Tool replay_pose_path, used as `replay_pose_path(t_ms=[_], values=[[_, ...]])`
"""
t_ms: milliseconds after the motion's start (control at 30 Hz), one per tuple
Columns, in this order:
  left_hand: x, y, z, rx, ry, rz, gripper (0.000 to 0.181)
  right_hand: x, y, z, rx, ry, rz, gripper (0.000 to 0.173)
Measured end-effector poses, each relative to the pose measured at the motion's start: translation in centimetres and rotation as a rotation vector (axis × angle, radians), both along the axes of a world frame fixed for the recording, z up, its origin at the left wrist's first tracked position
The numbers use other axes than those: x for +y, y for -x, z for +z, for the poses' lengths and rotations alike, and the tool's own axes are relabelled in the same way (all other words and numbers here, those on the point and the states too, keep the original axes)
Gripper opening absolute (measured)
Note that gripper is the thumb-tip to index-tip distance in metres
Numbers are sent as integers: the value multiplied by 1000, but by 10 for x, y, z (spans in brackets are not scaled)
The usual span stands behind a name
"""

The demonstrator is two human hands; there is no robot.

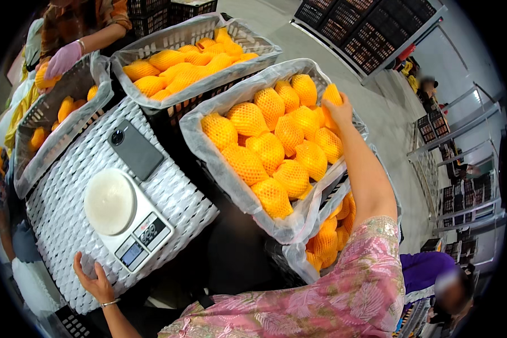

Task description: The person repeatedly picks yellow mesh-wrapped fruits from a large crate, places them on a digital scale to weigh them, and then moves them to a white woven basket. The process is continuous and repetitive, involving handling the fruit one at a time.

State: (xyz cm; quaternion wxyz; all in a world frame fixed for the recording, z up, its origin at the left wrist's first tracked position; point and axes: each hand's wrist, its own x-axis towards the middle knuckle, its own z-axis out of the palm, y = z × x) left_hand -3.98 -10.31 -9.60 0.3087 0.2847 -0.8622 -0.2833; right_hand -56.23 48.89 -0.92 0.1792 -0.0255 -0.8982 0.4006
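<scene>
My right hand (341, 110) grips a piece of fruit in a yellow foam net (332, 95) at the far right corner of a lined crate (253, 214). Several more netted fruits (265, 153) lie side by side in that crate. Over the near edge of a white woven surface (186, 211), my left hand (94, 280) is empty with its fingers apart. Just beyond it sits a white digital kitchen scale (129, 219); its round pan (109, 202) bears nothing. A dark grey phone (137, 150) lies face down beside the scale.
Another lined crate of netted fruit (194, 63) stands at the back, and a third (326, 241) lies under my right arm. At left, a co-worker's pink-gloved hand (63, 59) holds a netted fruit over a crate (63, 148). Black crates (363, 34) are stacked on a rack beyond.
</scene>
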Motion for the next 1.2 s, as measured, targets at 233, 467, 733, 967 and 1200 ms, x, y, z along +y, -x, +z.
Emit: replay_pose_path(t_ms=[233,467,733,967,1200], values=[[2,-1,6,-55,52,54,52,-6,32,-65,-87,-460,27,67],[1,-5,6,-92,94,43,53,-6,35,-63,-242,-313,173,69],[1,3,5,-109,129,37,54,-29,26,-50,-284,-556,-15,68],[-12,-5,-6,-104,139,26,52,-64,59,-30,-176,-416,-70,77],[-1,-1,0,-134,85,6,52,-80,75,-39,-189,-518,-6,82]])
